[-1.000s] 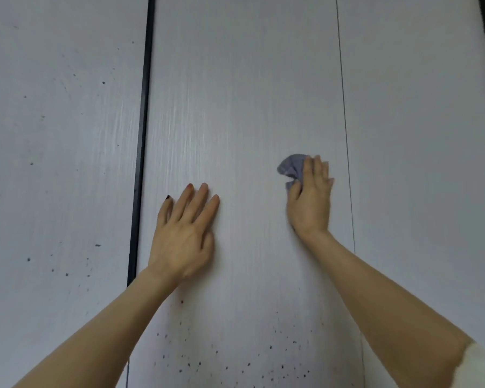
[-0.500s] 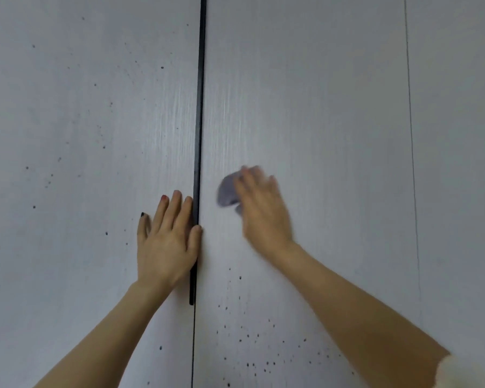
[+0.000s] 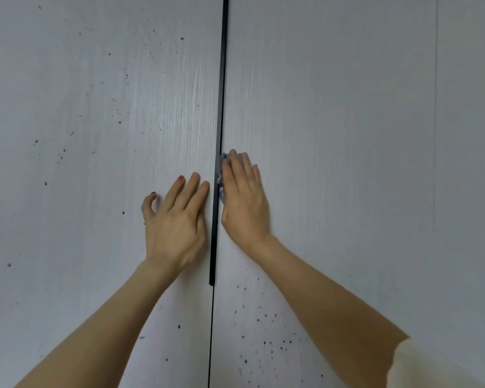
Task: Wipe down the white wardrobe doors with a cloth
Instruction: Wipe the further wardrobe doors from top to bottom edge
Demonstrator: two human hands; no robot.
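Cloth point(image 3: 221, 175) feels soft and light; we press it flat under our right hand point(image 3: 244, 203), left hand point(image 3: 177, 222) spread on the door point(image 3: 95, 191).

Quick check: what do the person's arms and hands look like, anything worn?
Both forearms are bare. A cream-white sleeve shows only at the right upper arm. The left hand has painted nails, one dark, one reddish. No rings, watch or gloves visible on it or the right hand.

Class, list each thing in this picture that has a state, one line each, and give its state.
left door: closed, dark specks on it
right door: closed, specks low down
black handle strip: between the doors, untouched
cloth: bunched, pressed against the right door's edge
left hand: flat on the left door
right hand: fingers straight, pressing the cloth
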